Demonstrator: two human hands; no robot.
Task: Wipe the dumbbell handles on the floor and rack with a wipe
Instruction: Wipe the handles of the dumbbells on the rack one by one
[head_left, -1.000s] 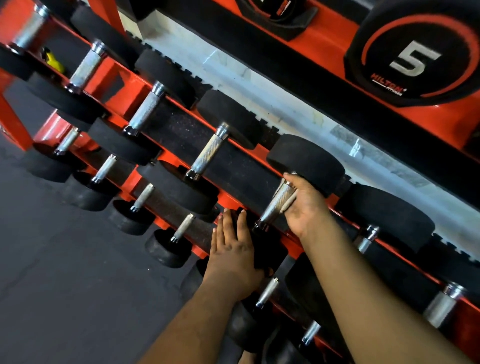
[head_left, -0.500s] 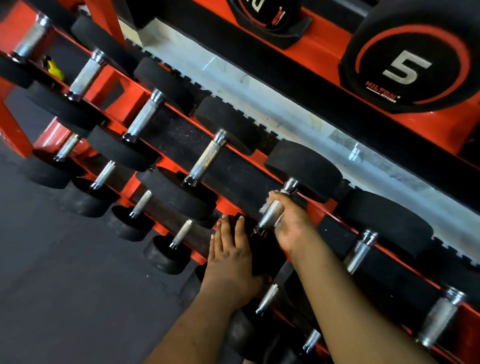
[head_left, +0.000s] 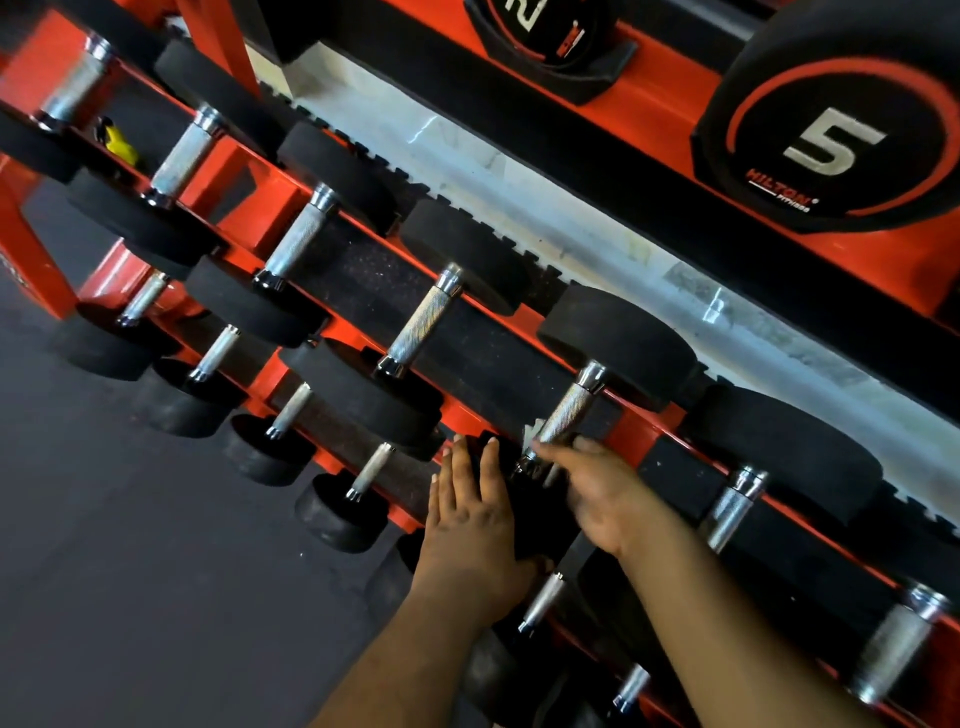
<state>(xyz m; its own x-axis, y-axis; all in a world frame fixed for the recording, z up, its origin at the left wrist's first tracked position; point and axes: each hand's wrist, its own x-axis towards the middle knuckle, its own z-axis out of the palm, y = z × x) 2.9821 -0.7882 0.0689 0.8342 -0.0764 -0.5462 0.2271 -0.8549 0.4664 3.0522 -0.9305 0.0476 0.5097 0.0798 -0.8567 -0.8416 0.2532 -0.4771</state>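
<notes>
Right hand (head_left: 597, 493) at about 5 o'clock from centre, low on the handle (head_left: 566, 410) of one dumbbell on the upper rack (head_left: 639, 431) row, fingers at the near end where the bar meets the black head. A scrap of white wipe (head_left: 531, 435) visible at 9 o'clock of the handle, just above the fingers; blurred, so cannot tell if the fingers close fully round the bar or only pinch the wipe against it. Left hand (head_left: 475, 525) just beside, at 8 o'clock of the right one, flat with straight fingers on the near head (head_left: 519, 499), holding nothing, probably to steady the weight. Hands close together but not touching. Upper part of the handle, toward 1 o'clock, bare and shiny, judged not covered by the wipe at this moment. Risks from here: wipe small and bunched, so likely to slip out of the fingers on the rough knurled metal, or to tear and leave bits. Also possible to miss the far side of the bar, hidden from view. If pushed too hard, dumbbell could roll on the sloped shelf toward 7 o'clock and trap the left fingers against the neighbour head. Many other handles on both rows and lower right not touched now.
</notes>
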